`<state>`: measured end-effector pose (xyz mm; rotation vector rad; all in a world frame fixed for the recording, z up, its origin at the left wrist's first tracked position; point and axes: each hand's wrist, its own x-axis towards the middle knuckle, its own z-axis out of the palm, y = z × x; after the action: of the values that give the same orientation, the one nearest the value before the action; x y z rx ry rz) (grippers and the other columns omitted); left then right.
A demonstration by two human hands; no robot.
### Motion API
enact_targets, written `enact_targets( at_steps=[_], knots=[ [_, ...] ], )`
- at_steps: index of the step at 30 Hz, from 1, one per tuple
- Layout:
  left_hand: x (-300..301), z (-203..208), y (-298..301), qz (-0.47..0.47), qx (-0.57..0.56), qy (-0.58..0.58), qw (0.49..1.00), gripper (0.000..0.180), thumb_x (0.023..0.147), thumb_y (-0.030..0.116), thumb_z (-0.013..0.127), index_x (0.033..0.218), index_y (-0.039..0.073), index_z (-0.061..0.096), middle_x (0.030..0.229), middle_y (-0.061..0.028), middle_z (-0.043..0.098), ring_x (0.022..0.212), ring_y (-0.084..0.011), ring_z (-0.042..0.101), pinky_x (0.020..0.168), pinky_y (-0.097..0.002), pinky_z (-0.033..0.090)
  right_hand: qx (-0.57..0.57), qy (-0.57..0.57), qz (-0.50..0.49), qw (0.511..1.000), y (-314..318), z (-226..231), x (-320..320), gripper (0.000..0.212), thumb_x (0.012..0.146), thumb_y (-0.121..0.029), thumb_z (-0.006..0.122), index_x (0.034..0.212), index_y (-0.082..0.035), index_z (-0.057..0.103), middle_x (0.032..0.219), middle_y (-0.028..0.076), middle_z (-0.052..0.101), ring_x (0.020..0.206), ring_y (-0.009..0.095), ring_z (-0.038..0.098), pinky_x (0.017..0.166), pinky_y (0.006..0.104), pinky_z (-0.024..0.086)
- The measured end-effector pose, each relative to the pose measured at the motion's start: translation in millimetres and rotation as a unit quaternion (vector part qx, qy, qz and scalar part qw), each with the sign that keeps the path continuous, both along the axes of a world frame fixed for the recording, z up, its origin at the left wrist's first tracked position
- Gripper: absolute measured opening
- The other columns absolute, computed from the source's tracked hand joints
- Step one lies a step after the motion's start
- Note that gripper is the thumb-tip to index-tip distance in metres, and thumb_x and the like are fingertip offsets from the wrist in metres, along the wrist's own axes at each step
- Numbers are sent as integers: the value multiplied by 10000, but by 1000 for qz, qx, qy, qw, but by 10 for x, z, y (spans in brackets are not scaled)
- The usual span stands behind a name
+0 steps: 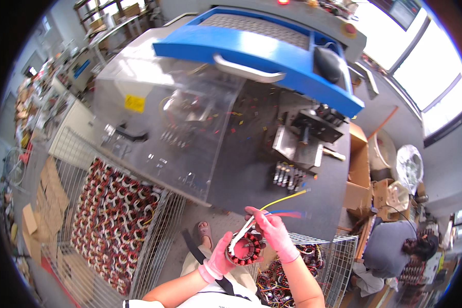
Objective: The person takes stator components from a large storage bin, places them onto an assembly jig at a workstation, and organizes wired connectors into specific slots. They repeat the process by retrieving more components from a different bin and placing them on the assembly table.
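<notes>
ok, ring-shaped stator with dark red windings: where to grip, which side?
Probably the outer rim of the ring-shaped stator, from the left, where the pink-gloved left hand holds it. Its round outside suits a thumb-and-finger grip; the white sleeved leads lie over its face and run up-right to the pink-gloved right hand, so I'd keep clear of the top.

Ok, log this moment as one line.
left hand: holding wound stator | right hand: holding white-sleeved leads | lead ends: yellow, blue, red, free | wire basket at left: packed with more stators
</notes>
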<state>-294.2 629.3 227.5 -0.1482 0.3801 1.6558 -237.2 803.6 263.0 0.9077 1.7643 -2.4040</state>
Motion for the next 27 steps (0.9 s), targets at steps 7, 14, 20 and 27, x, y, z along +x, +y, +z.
enact_targets(
  at_steps=[7,14,20,27],
  knots=[
    [193,87,-1126,103,7,-133,986,769,881,635,475,1432,109,371,1399,-146,466,1275,-416,441,1040,-612,353,-292,53,-70,952,-935,90,-150,367,928,-210,627,1209,21,577,1087,136,652,801,133,636,701,216,532],
    [399,135,-2558,251,5,-141,958,736,904,636,380,1441,134,368,1455,-130,413,1336,-420,367,1076,-642,256,-21,56,144,988,-2569,188,-354,222,929,-130,611,1107,1,621,902,24,660,708,78,583,631,215,484],
    [827,-120,-4150,397,-58,-144,905,687,907,655,333,1325,137,505,1329,-106,544,1217,-316,521,1005,-574,412,529,324,473,626,-4376,275,-354,189,762,-142,722,939,-97,675,803,89,610,716,290,615,639,356,502],
    [1133,-142,-5622,528,104,-156,828,625,906,634,374,1193,120,584,1130,-92,638,1019,-280,625,904,-466,493,266,253,740,564,-5917,268,-571,310,883,-366,610,931,-73,696,934,98,633,833,297,631,721,375,504]
  ],
)
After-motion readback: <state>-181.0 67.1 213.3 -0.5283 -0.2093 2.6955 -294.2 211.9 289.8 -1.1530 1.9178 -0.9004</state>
